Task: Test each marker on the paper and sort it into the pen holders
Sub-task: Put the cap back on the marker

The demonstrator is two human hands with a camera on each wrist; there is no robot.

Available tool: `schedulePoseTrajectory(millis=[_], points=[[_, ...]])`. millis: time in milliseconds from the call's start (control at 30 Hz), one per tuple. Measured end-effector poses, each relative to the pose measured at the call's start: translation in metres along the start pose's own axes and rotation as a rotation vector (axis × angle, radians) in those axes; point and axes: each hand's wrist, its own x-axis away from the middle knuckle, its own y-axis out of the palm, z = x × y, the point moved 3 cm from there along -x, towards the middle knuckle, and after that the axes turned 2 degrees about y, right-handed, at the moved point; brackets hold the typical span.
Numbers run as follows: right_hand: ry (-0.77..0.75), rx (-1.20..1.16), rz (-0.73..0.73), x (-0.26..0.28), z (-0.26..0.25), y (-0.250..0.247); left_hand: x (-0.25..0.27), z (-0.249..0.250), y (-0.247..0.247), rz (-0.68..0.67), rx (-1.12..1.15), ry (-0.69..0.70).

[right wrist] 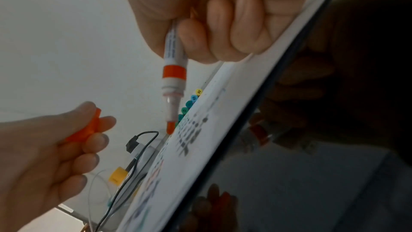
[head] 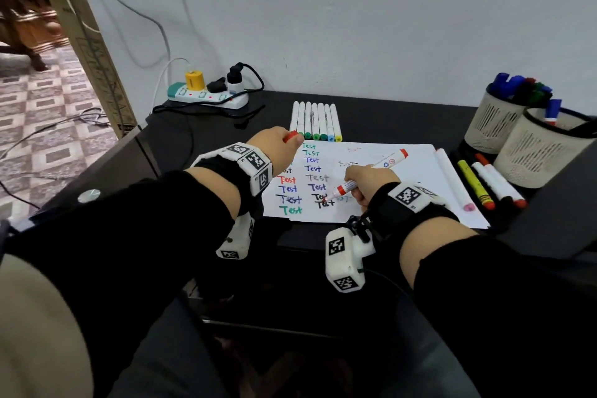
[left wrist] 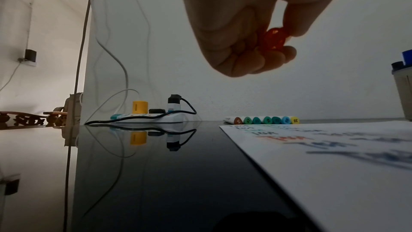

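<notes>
Right hand curled round a red marker, uncapped, slanting down to the left with its tip touching the paper at the near end of a column of handwritten "Test" words. Left hand raised above the paper's far left corner, fingers and thumb pinching the red cap. Paper flat on a dark glossy desk, covered in "Test" marks in green, blue, red and black. Just beyond its far edge, a tight row of white markers lying side by side, coloured ends toward the paper. Far right on the desk, two pale slotted pen holders touching each other: the farther one crowded with markers, the nearer one showing a single blue-capped marker. Between the paper and the holders, loose markers lying on the desk, one yellow with a red end, others white with red ends. Far left against the wall, a power strip with plugs and cables.
</notes>
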Motion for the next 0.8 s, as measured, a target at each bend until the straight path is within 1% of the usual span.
schedulePoseTrajectory(millis=[167, 400, 533, 700, 800], points=[[-0.009, 0.065, -0.015, 0.0032, 0.0006, 0.0021, 0.0010, 0.0010, 0.0014, -0.016, -0.026, 0.001], [-0.058, 0.085, -0.020, 0.0056, 0.0013, 0.0044, 0.0039, 0.0036, 0.0021, -0.019, -0.049, 0.013], [-0.046, 0.143, -0.025, 0.0068, 0.0026, 0.0063, 0.0036, 0.0035, 0.0028, -0.018, -0.052, 0.014], [-0.057, 0.066, 0.033, 0.0044, 0.0056, 0.0014, 0.0041, 0.0030, 0.0031, -0.012, -0.041, 0.017], [-0.031, 0.005, 0.038, 0.0054, 0.0059, 0.0005, 0.0038, 0.0030, 0.0036, -0.015, -0.038, 0.020]])
